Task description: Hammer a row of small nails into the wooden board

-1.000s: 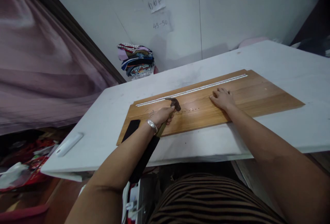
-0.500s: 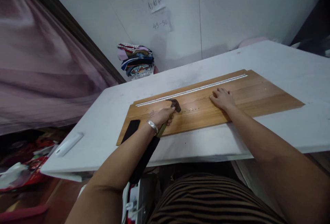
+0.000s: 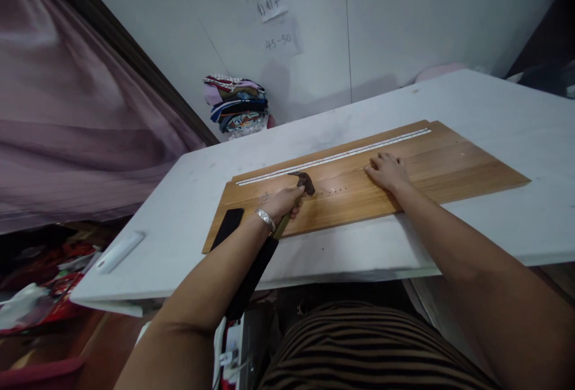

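A pink curtain (image 3: 90, 96) hung at the upper left of the frame; a white object (image 3: 120, 252) lay on the table (image 3: 166, 234) at the lower left. Next, a black slab (image 3: 227, 227) and small nails (image 3: 263, 197) rested on the wooden board (image 3: 467, 162), which stretched from left of centre to the frame's right side. Just left of centre, the left hand (image 3: 282, 203) was wrapped around the hammer (image 3: 268, 252), near its head. Right of centre, past small dark dots (image 3: 334, 190), the right hand (image 3: 389, 171) lay on the board, fingers slightly spread.
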{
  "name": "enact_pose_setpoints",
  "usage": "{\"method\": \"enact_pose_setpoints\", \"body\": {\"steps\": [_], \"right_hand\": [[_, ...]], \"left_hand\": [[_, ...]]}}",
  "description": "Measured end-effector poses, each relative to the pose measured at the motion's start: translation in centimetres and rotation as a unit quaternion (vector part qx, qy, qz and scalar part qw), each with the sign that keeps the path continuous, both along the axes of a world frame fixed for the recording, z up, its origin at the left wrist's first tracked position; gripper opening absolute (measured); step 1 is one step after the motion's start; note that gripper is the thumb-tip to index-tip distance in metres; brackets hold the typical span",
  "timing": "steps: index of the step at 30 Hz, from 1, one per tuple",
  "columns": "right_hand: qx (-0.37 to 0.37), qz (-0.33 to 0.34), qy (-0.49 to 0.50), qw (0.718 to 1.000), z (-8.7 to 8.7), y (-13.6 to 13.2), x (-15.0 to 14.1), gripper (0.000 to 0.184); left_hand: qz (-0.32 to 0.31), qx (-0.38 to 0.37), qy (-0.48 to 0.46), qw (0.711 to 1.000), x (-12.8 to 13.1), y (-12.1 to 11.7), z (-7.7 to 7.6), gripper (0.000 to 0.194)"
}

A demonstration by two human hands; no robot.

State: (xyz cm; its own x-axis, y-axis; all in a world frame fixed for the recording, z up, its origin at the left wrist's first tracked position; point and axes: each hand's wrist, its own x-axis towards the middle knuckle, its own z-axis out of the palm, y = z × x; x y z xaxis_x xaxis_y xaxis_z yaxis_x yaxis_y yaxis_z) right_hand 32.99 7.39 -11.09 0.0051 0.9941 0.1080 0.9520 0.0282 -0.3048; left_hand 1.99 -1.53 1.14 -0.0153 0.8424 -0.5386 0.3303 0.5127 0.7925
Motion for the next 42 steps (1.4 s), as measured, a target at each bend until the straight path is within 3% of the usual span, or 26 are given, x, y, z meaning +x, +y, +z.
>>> {"method": "enact_pose_setpoints", "body": {"steps": [12,21,31,42], "right_hand": [[-0.001,0.001,0.0,1.0,-0.07,-0.02,-0.02,0.048],[0.007,0.001,0.0,1.0,-0.16,0.07,0.0,0.045],[0.001,0.0,-0.002,1.0,-0.16,0.04,0.01,0.048],[-0.002,0.001,-0.007,1.0,-0.09,0.06,0.01,0.047]], "left_hand": [[0.001,0.009,0.007,1.0,-0.03,0.2,0.54,0.03],[-0.008,0.0,-0.004,1.0,-0.22,-0.03,-0.23,0.031],[-0.004,0.012,0.003,1.0,-0.16,0.21,0.38,0.03],[0.0,-0.004,0.004,1.0,-0.01,-0.08,-0.07,0.029]]}}
